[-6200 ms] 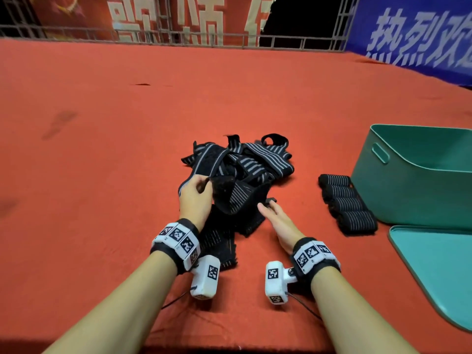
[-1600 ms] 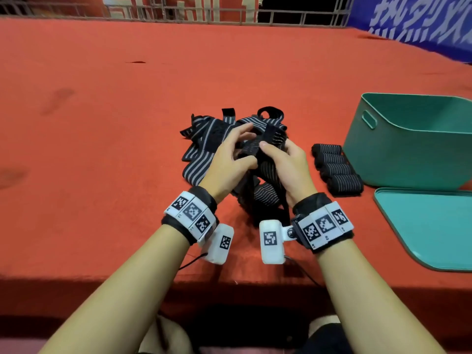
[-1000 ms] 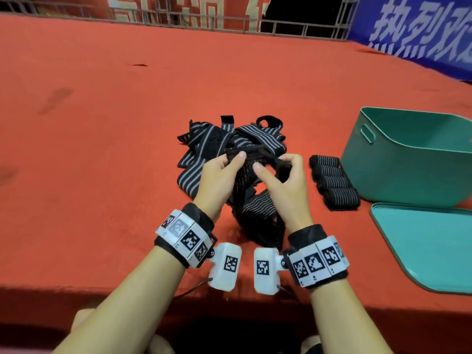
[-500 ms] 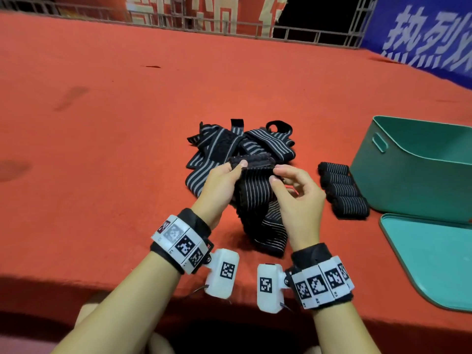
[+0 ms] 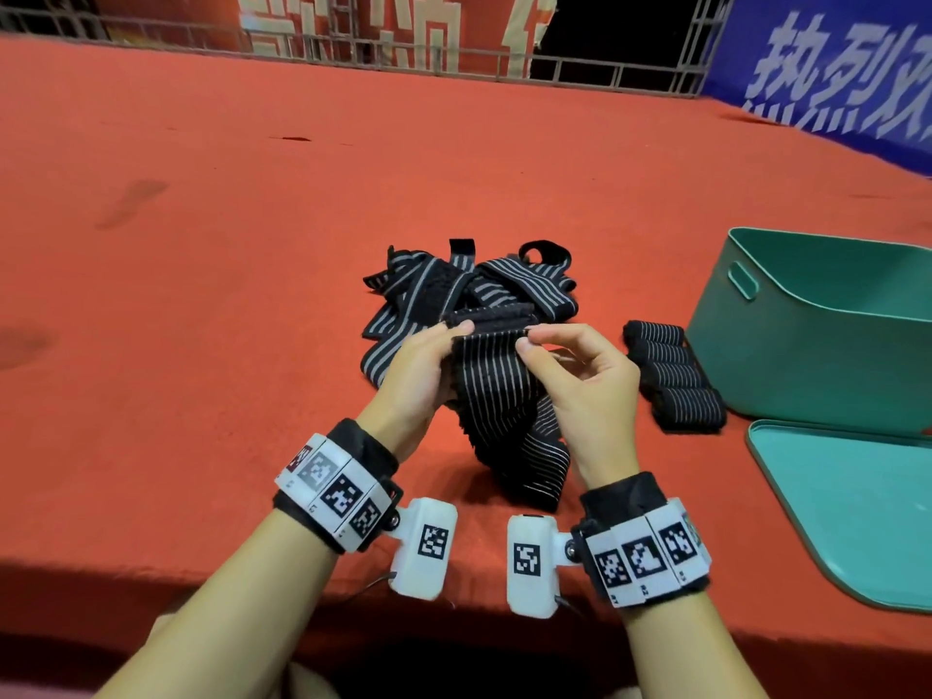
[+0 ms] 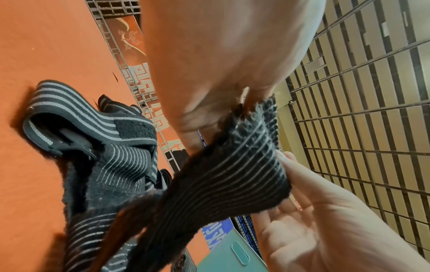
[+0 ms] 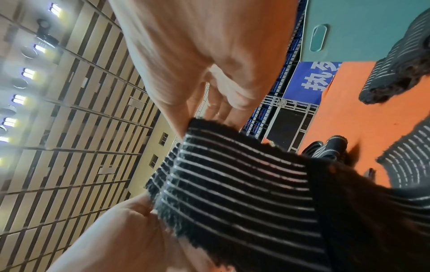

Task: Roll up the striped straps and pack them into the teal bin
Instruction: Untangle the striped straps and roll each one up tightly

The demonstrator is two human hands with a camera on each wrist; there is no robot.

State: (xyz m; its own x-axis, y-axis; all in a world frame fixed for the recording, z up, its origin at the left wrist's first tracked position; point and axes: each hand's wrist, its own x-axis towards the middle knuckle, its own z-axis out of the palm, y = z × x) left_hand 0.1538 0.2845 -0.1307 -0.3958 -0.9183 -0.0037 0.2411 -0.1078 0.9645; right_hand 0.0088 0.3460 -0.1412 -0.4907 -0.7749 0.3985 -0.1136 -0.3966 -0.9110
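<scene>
I hold one black strap with thin grey stripes (image 5: 497, 380) (image 6: 232, 176) (image 7: 237, 182) up by its top end. My left hand (image 5: 428, 365) pinches its left corner and my right hand (image 5: 570, 365) pinches the right corner. The rest of the strap hangs down to the red cloth. A pile of loose striped straps (image 5: 454, 290) (image 6: 93, 132) lies just behind my hands. Several rolled straps (image 5: 673, 380) lie in a row beside the teal bin (image 5: 787, 365) (image 7: 363, 29) at the right.
A teal lid (image 5: 857, 507) lies flat in front of the bin at the right. The red cloth-covered table (image 5: 201, 295) stretches far back to a metal railing (image 5: 454, 58). Its front edge (image 5: 151, 572) runs just under my wrists.
I lifted one strap out of the pile and spread its top end flat between both hands. The hands moved slightly apart, stretching the strap's end wide.
</scene>
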